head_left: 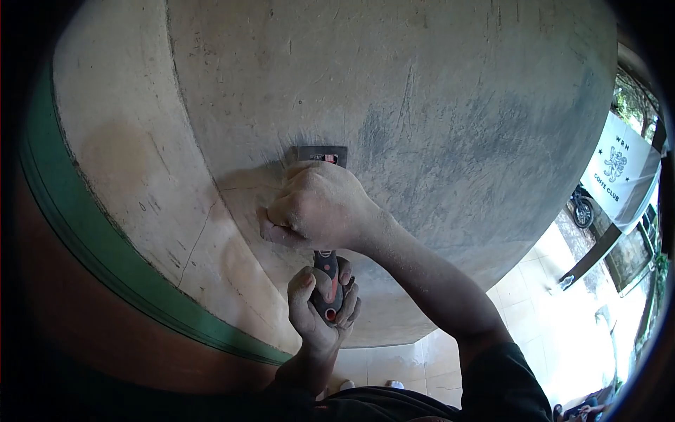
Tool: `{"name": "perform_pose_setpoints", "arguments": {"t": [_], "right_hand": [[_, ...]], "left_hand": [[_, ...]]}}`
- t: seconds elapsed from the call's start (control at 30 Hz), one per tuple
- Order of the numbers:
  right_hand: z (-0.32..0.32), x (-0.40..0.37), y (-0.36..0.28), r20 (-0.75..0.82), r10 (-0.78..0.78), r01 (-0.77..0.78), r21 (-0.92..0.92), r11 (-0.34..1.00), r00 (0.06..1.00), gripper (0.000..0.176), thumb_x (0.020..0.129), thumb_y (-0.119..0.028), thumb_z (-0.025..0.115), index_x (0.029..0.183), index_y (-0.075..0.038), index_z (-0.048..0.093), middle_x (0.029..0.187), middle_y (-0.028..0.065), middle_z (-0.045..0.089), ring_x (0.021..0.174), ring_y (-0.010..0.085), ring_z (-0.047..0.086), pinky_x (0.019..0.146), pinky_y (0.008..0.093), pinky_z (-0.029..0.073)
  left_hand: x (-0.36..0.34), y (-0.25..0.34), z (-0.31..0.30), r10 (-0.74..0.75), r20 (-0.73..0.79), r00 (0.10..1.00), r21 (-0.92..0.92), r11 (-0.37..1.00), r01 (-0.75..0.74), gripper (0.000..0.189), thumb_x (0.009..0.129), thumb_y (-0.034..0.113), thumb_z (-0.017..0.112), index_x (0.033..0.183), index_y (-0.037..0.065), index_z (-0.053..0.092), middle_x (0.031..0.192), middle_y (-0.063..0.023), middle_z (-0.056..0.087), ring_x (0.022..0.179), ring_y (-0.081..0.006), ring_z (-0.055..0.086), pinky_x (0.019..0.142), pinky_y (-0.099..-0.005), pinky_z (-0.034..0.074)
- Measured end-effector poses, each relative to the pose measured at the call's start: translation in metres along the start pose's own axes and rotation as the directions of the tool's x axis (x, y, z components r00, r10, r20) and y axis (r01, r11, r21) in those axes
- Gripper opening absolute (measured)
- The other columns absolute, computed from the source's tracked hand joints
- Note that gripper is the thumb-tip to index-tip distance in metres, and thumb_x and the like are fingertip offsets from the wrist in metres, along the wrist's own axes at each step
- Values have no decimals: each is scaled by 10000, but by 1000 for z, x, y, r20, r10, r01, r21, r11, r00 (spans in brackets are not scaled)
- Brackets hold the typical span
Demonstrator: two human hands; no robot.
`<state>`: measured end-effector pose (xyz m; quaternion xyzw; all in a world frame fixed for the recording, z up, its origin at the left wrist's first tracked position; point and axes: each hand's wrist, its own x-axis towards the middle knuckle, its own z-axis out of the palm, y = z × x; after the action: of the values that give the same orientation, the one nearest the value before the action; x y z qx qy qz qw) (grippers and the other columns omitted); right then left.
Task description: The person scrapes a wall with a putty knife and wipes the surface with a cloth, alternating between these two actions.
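We look along a broad, curved-looking wall (pixel 267 77), and a scraper (pixel 325 266) lies against it near the middle of our view, its dark, wide blade (pixel 341 153) uppermost and its black-and-red handle (pixel 327 308) pointing down toward the body. The right hand (pixel 316 204) is closed in a fist over the middle of the tool, just below the blade; its palm and fingertips are hidden from us, but the knuckles face outward and it looks clamped on the scraper — a grip that we judge suits bearing down close to the edge. The left hand (pixel 316 327) is wrapped around the handle's lower end, thumb on one side and fingers on the other, probably to set the blade's angle and steady it. With the two hands set one above the other, the scraper seems held in line and less apt to twist. Pale dust coats both hands. Dark, scuffed patches spread beside the blade, while a green band (pixel 63 204) runs along the left — well apart from the tool. Off to the right we see a tiled floor (pixel 524 316) and a lettered banner (pixel 622 172).
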<state>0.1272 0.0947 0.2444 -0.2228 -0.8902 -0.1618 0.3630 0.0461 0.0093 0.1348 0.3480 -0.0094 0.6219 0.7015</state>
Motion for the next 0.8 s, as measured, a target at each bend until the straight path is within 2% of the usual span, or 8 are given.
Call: {"name": "perform_pose_setpoints", "arguments": {"t": [0.07,0.17,0.27,0.3,0.37,0.53,0.7,0.8], "right_hand": [[-11,12,3,54,7,-6,-20,1000,999,445,881,-289,493,496,-68,535,474,93,514,479,220,574,578,355,520],[-28,23,-4,146,117,-104,-94,990,982,453,890,-293,480,500,-68,529,473,89,509,493,209,576,589,357,523],[-10,3,-6,155,97,-88,-63,994,983,445,895,-304,484,522,-68,546,484,87,514,500,206,569,603,356,524],[-3,1,0,147,92,-82,-75,994,985,445,895,-304,484,522,-68,546,484,87,514,500,206,569,603,356,524],[4,1,3,-64,-88,79,-123,989,994,419,849,-252,564,469,-87,506,442,63,477,456,197,528,502,358,474],[-24,23,4,3,59,-57,-227,972,998,427,844,-260,576,458,-95,496,442,64,472,477,211,539,487,376,475],[-4,0,5,-76,-106,96,-116,989,991,411,830,-249,580,461,-89,499,430,65,458,460,210,522,479,369,462],[-26,16,8,125,47,-27,-157,987,991,383,873,-287,519,557,-80,580,561,86,556,554,216,576,630,366,525]], "left_hand": [[8,6,11,6,-43,999,1,1000,-6,348,924,365,414,683,116,387,865,-112,465,343,-73,333,323,-205,269],[20,10,18,43,26,999,78,996,-45,357,928,385,370,686,125,408,846,-104,453,337,-65,260,299,-185,220],[4,1,-1,3,23,1000,76,997,-5,345,921,384,387,685,134,408,841,-97,454,334,-67,263,296,-184,224],[-2,-1,-2,-3,-21,1000,59,998,4,328,913,373,400,681,141,411,834,-93,467,330,-72,271,291,-186,231],[7,-3,-2,-10,-9,1000,50,999,10,327,911,369,399,679,139,411,829,-93,471,331,-74,276,293,-189,235],[34,11,10,22,18,1000,49,999,-23,373,916,387,407,661,114,394,799,-101,466,331,-75,311,332,-203,242],[12,-8,-5,-7,-14,1000,36,999,8,371,921,379,396,657,118,394,819,-105,463,327,-76,308,313,-214,240],[28,2,7,-4,9,1000,62,998,4,373,924,377,397,654,120,385,822,-106,465,329,-74,306,310,-213,243]]}}
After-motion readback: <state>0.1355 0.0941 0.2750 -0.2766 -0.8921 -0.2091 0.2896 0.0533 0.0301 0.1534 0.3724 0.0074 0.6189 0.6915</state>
